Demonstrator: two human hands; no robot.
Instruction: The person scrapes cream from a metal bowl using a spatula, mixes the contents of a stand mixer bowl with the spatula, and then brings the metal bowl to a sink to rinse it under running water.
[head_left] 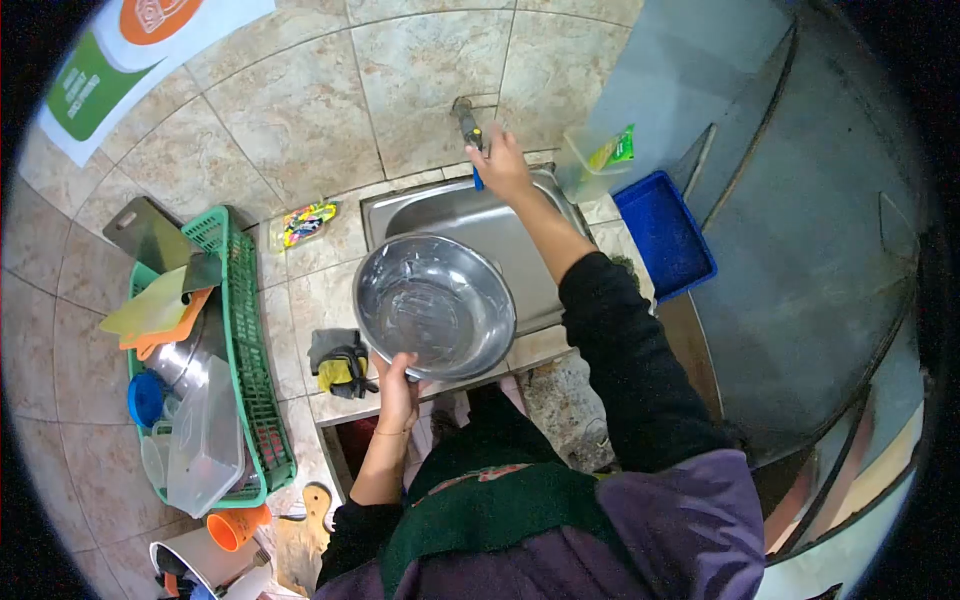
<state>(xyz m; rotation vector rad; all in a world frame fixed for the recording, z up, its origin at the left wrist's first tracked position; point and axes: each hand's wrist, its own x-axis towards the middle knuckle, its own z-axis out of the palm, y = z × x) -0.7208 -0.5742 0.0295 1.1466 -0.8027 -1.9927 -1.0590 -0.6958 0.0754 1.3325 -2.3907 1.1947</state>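
Note:
My left hand grips the near rim of a wide stainless steel bowl, thumb over the edge. The bowl tilts above the front left part of the steel sink, and whitish streaks or suds mark its inside. Up at the wall, my right hand is closed around the tap, beside its blue lever; the fingertips are slightly blurred. No running water can be made out. Left of the bowl, a grey and yellow cloth or glove bundle lies on the tiled counter.
A green basket holds cutting boards and plastic containers on the left. Behind it lies a colourful packet. Right of the sink stand a clear tub with a green packet and a blue tray. An orange cup sits lower left.

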